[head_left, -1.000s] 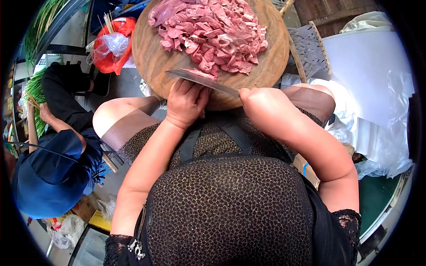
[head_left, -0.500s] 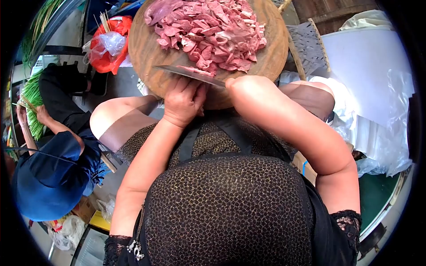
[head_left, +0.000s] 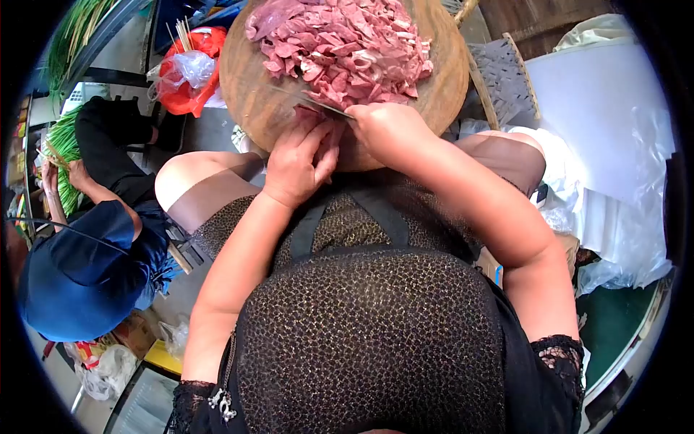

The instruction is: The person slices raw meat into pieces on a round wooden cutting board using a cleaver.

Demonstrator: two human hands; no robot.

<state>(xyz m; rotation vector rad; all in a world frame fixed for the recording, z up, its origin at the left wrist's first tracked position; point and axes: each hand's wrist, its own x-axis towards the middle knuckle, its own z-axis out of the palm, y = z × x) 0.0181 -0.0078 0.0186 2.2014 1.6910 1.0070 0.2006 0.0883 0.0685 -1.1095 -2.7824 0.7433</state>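
Observation:
A round wooden chopping board bears a heap of sliced red meat. At its near edge my left hand has its fingers bent over a piece of meat, pressing it against the board. My right hand is closed round the handle of a knife, which the fingers hide. The knife blade points left, seen almost edge-on, just beyond my left fingertips and beside the heap.
At the left, another person in a blue hat handles green stalks. A red plastic bag with thin sticks stands left of the board. A woven chair and a white surface are at the right.
My right hand and the knife have moved up and left, and the blade has turned from showing its flat side to nearly edge-on. The meat under my left fingers now shows more.

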